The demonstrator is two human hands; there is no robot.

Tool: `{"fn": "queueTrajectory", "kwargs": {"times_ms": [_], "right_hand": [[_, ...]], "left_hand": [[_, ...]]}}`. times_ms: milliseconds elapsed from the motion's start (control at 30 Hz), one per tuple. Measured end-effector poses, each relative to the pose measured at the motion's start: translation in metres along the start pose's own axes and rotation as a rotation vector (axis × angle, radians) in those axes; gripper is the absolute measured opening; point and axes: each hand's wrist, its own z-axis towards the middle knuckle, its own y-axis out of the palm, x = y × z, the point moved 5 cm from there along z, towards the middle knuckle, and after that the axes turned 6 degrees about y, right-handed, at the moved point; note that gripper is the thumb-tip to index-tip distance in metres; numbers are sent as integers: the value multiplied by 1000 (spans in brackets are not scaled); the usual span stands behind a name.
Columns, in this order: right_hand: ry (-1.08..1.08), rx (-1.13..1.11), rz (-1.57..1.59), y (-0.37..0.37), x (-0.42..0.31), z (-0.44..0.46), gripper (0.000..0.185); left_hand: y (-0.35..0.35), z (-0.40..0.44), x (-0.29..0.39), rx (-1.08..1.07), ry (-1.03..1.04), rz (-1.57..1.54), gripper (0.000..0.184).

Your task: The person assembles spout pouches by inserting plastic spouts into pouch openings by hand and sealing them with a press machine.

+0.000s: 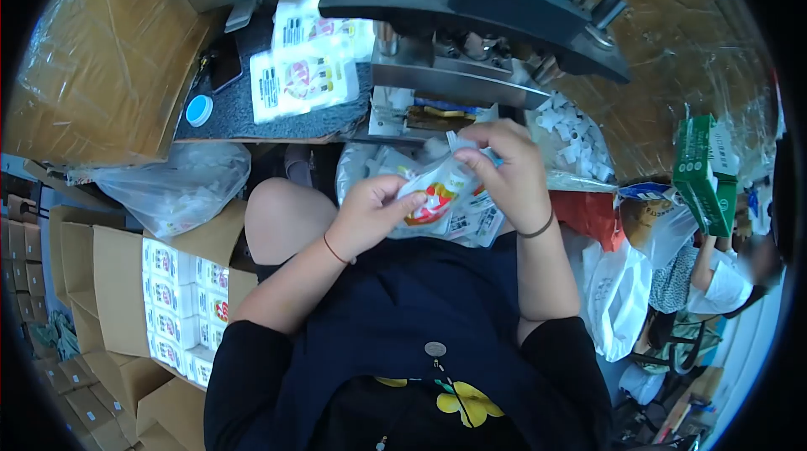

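Note:
Over my lap, both hands hold a printed plastic pouch [439,190] with a red and yellow picture on it. My left hand [367,217] grips the pouch's lower left side, the thumb lying on the print. With fingers pinched, my right hand [510,175] holds the pouch near its upper, narrower end; the fingers partly hide that end. Beneath the hands lie more printed pouches [475,226] in a light plastic-lined container, partly covered by my hands. Just beyond them stands a metal press machine [462,77] with a flat bar across its front.
Printed sheets [304,81], a blue-topped round tub [199,110] and a phone [224,68] lie on the worktop. White scraps [573,136] fill a bag at right, near a green box [704,174]. An open carton [118,291] holds rows of small white boxes. A person [719,283] is at far right.

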Motion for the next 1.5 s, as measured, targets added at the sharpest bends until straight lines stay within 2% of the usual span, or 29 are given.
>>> {"fn": "queueTrajectory", "kwargs": {"times_ms": [33, 133, 167, 233, 300, 367, 467, 567, 600, 667, 700, 767, 900, 933, 1000, 1033, 1100, 1133, 1167, 1200, 1267, 1300, 1367, 1400, 1433, 1467, 1500], "right_hand": [[-63, -25, -105, -1, -2, 2, 11], [-34, -47, -97, -14, 9, -5, 13], [27, -57, -52, -17, 9, -9, 16], [16, -100, -63, -19, 9, -12, 17], [6, -146, -85, -23, 12, -13, 17], [7, -226, -113, -26, 18, -15, 17], [124, -445, 28, -27, 22, -14, 17], [74, -209, -236, -47, 26, -10, 18], [95, -115, -435, -60, 41, -10, 19], [440, -79, -728, -85, 84, -15, 20], [474, -172, -779, -87, 104, -21, 20], [536, -361, -880, -83, 141, -31, 20], [443, -246, -689, -74, 146, -30, 21], [417, -206, -670, -74, 149, -31, 20], [368, -136, -629, -76, 158, -38, 20], [313, -122, -584, -78, 156, -39, 19], [283, -90, -531, -78, 147, -40, 25], [267, -71, -508, -79, 144, -40, 28], [303, 0, -442, -79, 147, -45, 29], [346, 23, -427, -80, 149, -46, 27], [459, 66, -396, -83, 145, -52, 24], [311, 138, -449, -83, 143, -55, 19], [297, 279, -478, -83, 133, -58, 17], [293, 352, -497, -82, 126, -60, 17], [258, 352, -518, -75, 117, -60, 15], [210, 297, -395, -63, 103, -58, 16], [94, 197, -407, -48, 87, -53, 18]], "left_hand": [[2, 0, -1, -67, -12, 74, 27], [28, -5, -9, -70, -134, -278, 31], [31, -5, -11, -100, -129, -231, 31], [35, -4, -15, -172, -123, -125, 31], [43, -2, -14, -188, -169, -285, 30], [48, -2, -12, -217, -216, -337, 30], [53, -2, -16, -294, -255, -356, 25], [51, -3, -14, -361, -290, -430, 29], [47, 0, -14, -321, -290, -438, 30], [36, 9, -14, -234, -287, -454, 32], [30, 18, -11, -144, -244, -480, 32], [16, 35, -9, -102, -251, -501, 32], [8, 51, -12, -94, -332, -533, 31], [8, 51, -16, -88, -229, -512, 36], [-31, 57, -27, 157, 107, 190, 43], [-57, 60, -12, 293, 149, 291, 48], [-105, 65, 42, 510, 353, 878, 56], [-115, 60, 65, 574, 523, 1370, 59], [-124, 60, 50, 284, 364, 1683, 60], [-120, 48, 38, 189, 373, 1670, 59], [-99, 25, 40, 82, 529, 1608, 44], [-104, 18, 38, 155, 464, 1451, 42], [-116, 6, 31, 290, 335, 1125, 37], [-113, -1, 38, 383, 528, 1115, 31], [-110, 1, 26, 342, 359, 597, 28], [-97, 1, 11, 293, 177, 83, 25], [-86, -1, 8, 234, 122, 141, 23]]}}
